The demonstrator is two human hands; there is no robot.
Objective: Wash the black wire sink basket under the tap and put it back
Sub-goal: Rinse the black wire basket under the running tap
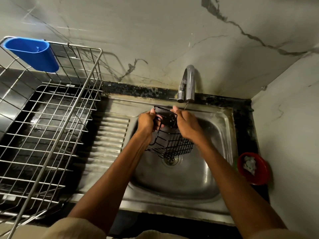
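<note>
The black wire basket [170, 142] is held over the steel sink [222, 121], tilted, with its flat back plate turned up toward the tap [189, 83] and its mesh end hanging low above the drain [171, 159]. It is gripped on both sides: the left hand [146, 122] is closed around the left edge of the frame, and the right hand [185, 125] is closed over the right edge, with the fingertips reaching the top rim. Only a thin thread of water can be made out below the spout, just beside the right hand, so it cannot be told whether the basket is really being wetted. From here, a slip is judged possible, because thin wet wire gives little grip and the basket could be dropped into the bowl. Water could also be splashed onto the counter if the flat plate is held straight under a stronger flow. The red bowl [253, 169] at the right stands near enough to be wetted.
</note>
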